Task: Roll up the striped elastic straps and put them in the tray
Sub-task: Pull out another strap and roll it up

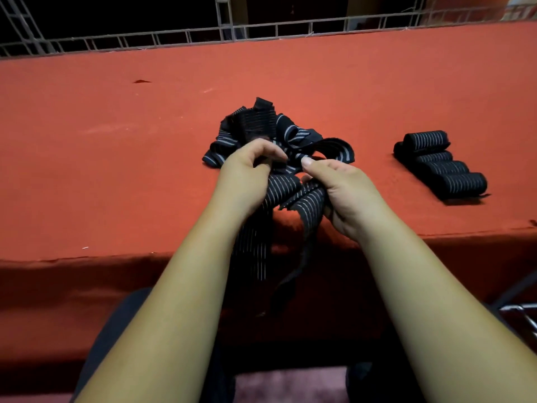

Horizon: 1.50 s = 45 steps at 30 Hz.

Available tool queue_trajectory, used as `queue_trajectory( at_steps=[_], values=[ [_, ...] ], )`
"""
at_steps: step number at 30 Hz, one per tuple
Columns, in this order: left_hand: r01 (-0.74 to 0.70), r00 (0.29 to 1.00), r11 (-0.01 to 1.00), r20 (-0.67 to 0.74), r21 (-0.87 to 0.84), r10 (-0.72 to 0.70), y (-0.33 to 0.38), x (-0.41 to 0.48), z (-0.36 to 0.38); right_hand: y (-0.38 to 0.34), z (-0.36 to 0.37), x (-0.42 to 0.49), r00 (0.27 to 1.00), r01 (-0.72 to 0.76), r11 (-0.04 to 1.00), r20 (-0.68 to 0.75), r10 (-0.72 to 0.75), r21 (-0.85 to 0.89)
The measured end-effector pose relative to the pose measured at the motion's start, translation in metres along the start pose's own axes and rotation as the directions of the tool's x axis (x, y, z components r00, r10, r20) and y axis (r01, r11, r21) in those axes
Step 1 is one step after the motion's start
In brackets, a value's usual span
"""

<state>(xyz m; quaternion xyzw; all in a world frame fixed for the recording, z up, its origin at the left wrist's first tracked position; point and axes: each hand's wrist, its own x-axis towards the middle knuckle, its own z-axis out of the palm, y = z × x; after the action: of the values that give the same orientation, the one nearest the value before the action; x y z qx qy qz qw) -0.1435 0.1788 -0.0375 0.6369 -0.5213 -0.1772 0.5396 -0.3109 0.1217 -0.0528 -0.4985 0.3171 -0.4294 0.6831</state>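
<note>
A tangled heap of black elastic straps with thin white stripes [261, 129] lies in the middle of the red table [116, 158]. Both hands hold one striped strap [293, 193] at the heap's near side. My left hand [250, 173] pinches it with curled fingers. My right hand [340, 187] grips it from the right, thumb on top. The strap's loose ends hang over the table's front edge between my forearms. Several rolled-up straps [441, 167] lie side by side on the table to the right. No tray is in view.
The table's front edge [87, 258] runs across below my hands, with red cloth hanging down. A metal lattice frame [220, 33] stands along the far edge. A chrome bar [520, 311] shows at the lower right.
</note>
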Motion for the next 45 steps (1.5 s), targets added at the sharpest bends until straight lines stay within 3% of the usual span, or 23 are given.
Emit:
queue_trajectory(
  at_steps=[4, 7, 10, 13, 15, 17, 21, 24, 28, 32, 34, 37, 39, 42, 45],
  values=[
    [0.01, 1.0, 0.979, -0.019, 0.202, -0.006, 0.005, 0.006, -0.001, 0.003, -0.002, 0.011, 0.997, 0.053, 0.997, -0.06, -0.05, 0.051],
    [-0.113, 0.994, 0.942, 0.035, 0.316, 0.107, 0.006, 0.01, -0.001, 0.002, -0.001, 0.019, 0.994, 0.065, 0.987, -0.097, -0.051, 0.144],
    [-0.271, 0.954, 0.842, 0.018, 0.467, 0.298, 0.001, 0.015, 0.001, 0.003, 0.0, 0.027, 0.992, 0.024, 0.958, -0.125, 0.013, 0.287],
    [-0.214, 0.951, 0.809, -0.07, 0.548, 0.3, -0.005, 0.028, -0.003, -0.002, -0.001, 0.031, 0.985, -0.033, 0.88, -0.135, 0.11, 0.473],
    [-0.155, 0.975, 0.887, -0.076, 0.435, 0.208, -0.011, 0.035, -0.007, -0.003, -0.002, 0.033, 0.983, -0.053, 0.845, -0.122, 0.139, 0.532],
    [-0.111, 0.994, 0.966, 0.019, 0.233, 0.11, -0.011, 0.034, -0.008, -0.002, 0.0, 0.034, 0.985, -0.079, 0.824, -0.086, 0.152, 0.562],
    [-0.094, 0.97, 0.994, 0.22, -0.051, 0.103, 0.004, 0.019, -0.003, -0.003, 0.005, 0.032, 0.985, -0.065, 0.808, -0.093, 0.147, 0.585],
    [-0.139, 0.953, 0.99, 0.269, -0.014, 0.138, 0.002, 0.017, 0.001, -0.003, 0.004, 0.033, 0.983, -0.037, 0.81, -0.124, 0.135, 0.585],
    [-0.213, 0.955, 0.971, 0.232, 0.111, 0.183, -0.006, 0.019, 0.005, 0.004, 0.0, 0.038, 0.983, -0.023, 0.866, -0.148, 0.111, 0.5],
    [-0.196, 0.973, 0.979, 0.131, 0.048, 0.188, -0.007, 0.016, 0.007, 0.007, 0.003, 0.032, 0.981, -0.017, 0.959, -0.182, 0.071, 0.284],
    [-0.148, 0.989, 0.989, 0.021, 0.011, 0.148, -0.011, 0.016, 0.01, 0.005, 0.005, 0.027, 0.985, -0.055, 0.984, -0.153, 0.081, 0.17],
    [0.028, 0.996, 0.989, -0.079, -0.143, -0.04, -0.013, 0.017, 0.013, 0.007, 0.011, 0.021, 0.993, -0.088, 0.983, -0.066, 0.1, 0.163],
    [0.102, 0.992, 0.968, -0.046, -0.227, -0.116, -0.01, 0.012, 0.015, 0.014, 0.017, 0.021, 0.998, -0.015, 0.995, -0.064, 0.022, 0.103],
    [0.105, 0.995, 0.961, 0.024, -0.255, -0.102, -0.004, 0.007, 0.013, 0.026, 0.015, 0.025, 0.988, 0.121, 0.991, -0.102, -0.115, 0.059],
    [0.112, 0.993, 0.947, 0.078, -0.3, -0.093, 0.003, 0.009, 0.008, 0.025, 0.008, 0.03, 0.981, 0.15, 0.987, -0.129, -0.142, 0.054]
  ],
)
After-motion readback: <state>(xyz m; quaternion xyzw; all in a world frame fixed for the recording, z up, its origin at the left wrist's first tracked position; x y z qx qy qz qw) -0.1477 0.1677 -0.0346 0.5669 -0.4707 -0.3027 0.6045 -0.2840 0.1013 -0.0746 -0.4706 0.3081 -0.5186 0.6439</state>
